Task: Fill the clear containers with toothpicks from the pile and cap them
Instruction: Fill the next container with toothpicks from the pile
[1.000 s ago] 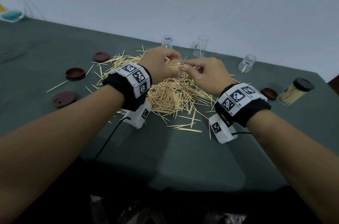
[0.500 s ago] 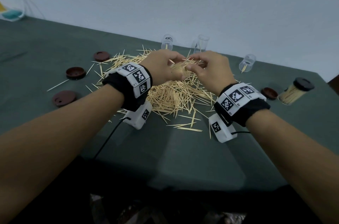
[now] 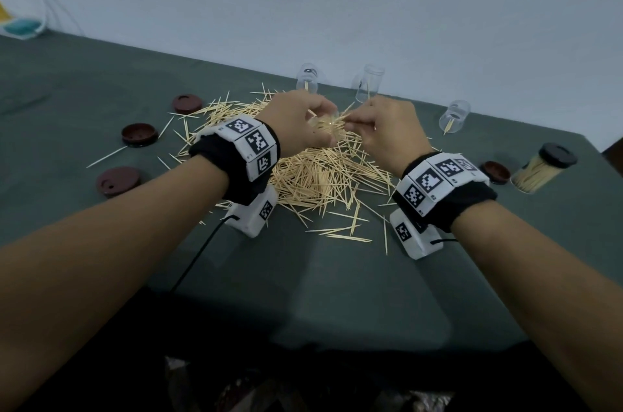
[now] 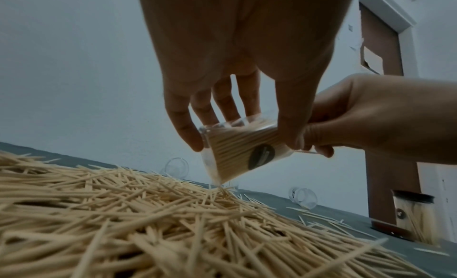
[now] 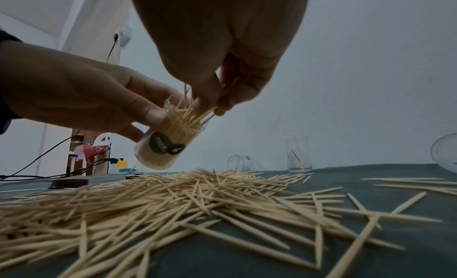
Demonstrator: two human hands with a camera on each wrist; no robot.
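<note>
Left hand [image 3: 296, 123]: I see it curled round a clear container [image 5: 168, 143], tilted, nearly full, above the toothpick pile [image 3: 320, 172].
Right hand [image 3: 387, 132]: pinching toothpicks [image 5: 190, 98] into the container's mouth.
Desk [image 3: 337, 293]: capped container [image 3: 539, 172] at far right.

No legible words or numbers anywhere; the clear container [image 5: 165, 145] carries a dark round label with pale print, too small and blurred to read, and a small dark sticker with a pale mark beside it; the capped container [image 4: 413, 215] at the table's far side bears a small dark round mark, unreadable; the wristbands [image 3: 251, 142] show black-and-white square coded markers, with tiny characters beside them that cannot be made out; a red item [image 5: 95, 149] in the background has pale script, illegible.
</note>
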